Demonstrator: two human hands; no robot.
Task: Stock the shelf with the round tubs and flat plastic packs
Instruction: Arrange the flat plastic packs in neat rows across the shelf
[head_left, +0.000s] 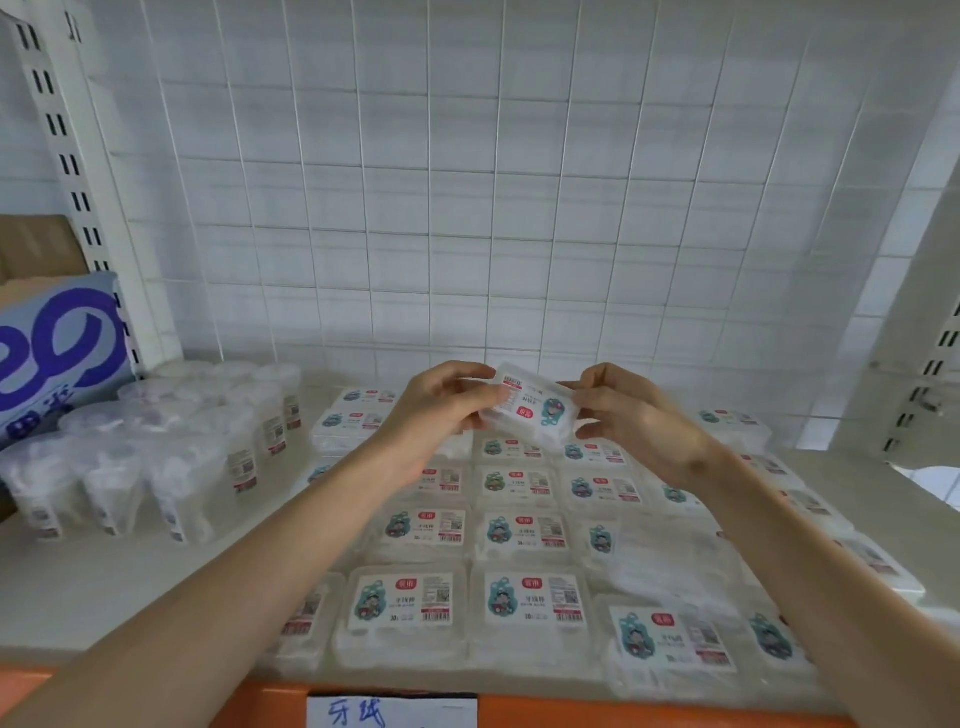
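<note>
The left hand (441, 408) and right hand (631, 415) each pinch a short end of one flat clear plastic pack with a cartoon label (530, 408), its long axis spanning between them, held above the rear rows of matching packs (524, 532) on the pale shelf (78, 597).

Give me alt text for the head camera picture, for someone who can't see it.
The left hand and right hand hold one flat plastic pack between them above a shelf covered in rows of matching labelled packs. Clear round tubs stand grouped at its left end, beside a blue-and-white box.
</note>
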